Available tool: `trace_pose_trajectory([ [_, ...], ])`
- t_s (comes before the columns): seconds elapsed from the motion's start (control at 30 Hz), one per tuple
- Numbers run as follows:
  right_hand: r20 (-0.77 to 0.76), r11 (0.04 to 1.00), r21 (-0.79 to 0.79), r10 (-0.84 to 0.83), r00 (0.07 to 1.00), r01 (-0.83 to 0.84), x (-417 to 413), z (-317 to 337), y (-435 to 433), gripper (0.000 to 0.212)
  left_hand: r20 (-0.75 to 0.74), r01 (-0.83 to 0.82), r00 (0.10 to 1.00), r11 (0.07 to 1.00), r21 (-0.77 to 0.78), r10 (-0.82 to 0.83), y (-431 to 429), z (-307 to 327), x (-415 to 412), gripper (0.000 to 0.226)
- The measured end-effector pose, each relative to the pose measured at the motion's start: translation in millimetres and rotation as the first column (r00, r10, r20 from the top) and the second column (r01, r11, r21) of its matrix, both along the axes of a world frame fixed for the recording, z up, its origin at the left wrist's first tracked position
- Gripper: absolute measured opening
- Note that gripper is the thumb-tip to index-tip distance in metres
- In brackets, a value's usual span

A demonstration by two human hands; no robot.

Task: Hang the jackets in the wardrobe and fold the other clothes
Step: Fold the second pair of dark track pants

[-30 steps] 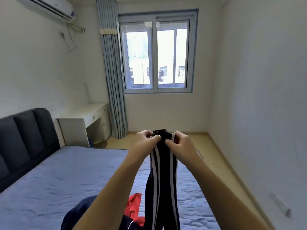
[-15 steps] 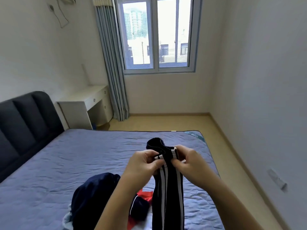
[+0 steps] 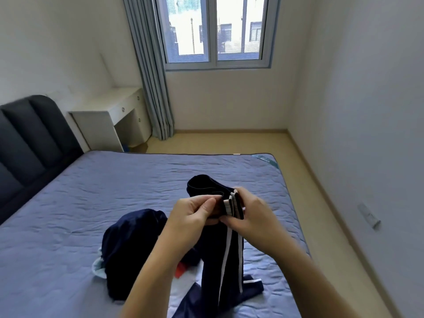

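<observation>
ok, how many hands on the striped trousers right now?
2: left hand pinches the top of the striped trousers from the left; right hand grips it from the right.

Navy trousers (image 3: 226, 253) with white stripes; blue-grey quilted bed (image 3: 119, 187)

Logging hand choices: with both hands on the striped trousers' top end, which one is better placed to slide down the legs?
Probably left: the left hand only pinches the striped trousers by an edge; the right hand wraps the end more fully.
</observation>
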State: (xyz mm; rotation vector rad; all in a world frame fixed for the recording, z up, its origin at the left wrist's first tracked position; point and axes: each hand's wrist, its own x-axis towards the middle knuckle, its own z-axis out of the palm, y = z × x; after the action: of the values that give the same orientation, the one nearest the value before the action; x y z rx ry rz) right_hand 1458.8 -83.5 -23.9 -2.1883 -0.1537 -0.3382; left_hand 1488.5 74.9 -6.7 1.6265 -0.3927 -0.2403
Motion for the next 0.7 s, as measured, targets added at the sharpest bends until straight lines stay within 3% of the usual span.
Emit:
trace_pose_trajectory([
  [0.07,0.016,0.999,0.029,-0.024,1.000,0.024,-2.2,-3.9,2.1,0.019,0.098,-0.006,0.995,0.996,0.084,-0.002,5.1,-4.8,-0.6,0.029],
  [0.23,-0.015,0.992,0.128,-0.014,1.000,0.016,-11.9,-6.7,-0.3,0.017,0.320,-0.358,0.897,0.925,0.125,0.304,26.8,-24.9,5.7,0.031],
  [0.37,-0.082,0.954,0.297,0.070,0.994,-0.042,-18.0,-0.5,-6.1,0.014,0.297,-0.219,0.936,0.972,0.081,0.186,35.2,-34.2,7.5,0.043],
  [0.47,-0.080,0.926,0.370,0.114,0.990,-0.077,-21.5,7.7,-9.5,0.026,0.400,-0.205,0.903,0.975,0.083,0.156,35.9,-36.7,8.8,0.052],
  [0.63,-0.078,0.914,0.397,0.121,0.990,-0.081,-26.7,13.3,-16.3,0.012,0.741,-0.270,0.670,0.943,0.195,0.038,36.7,-36.0,16.7,0.054],
  [0.7,-0.076,0.909,0.411,0.111,0.991,-0.070,-27.7,12.8,-16.8,0.023,0.789,-0.282,0.614,0.930,0.237,-0.015,35.0,-35.8,20.4,0.051],
])
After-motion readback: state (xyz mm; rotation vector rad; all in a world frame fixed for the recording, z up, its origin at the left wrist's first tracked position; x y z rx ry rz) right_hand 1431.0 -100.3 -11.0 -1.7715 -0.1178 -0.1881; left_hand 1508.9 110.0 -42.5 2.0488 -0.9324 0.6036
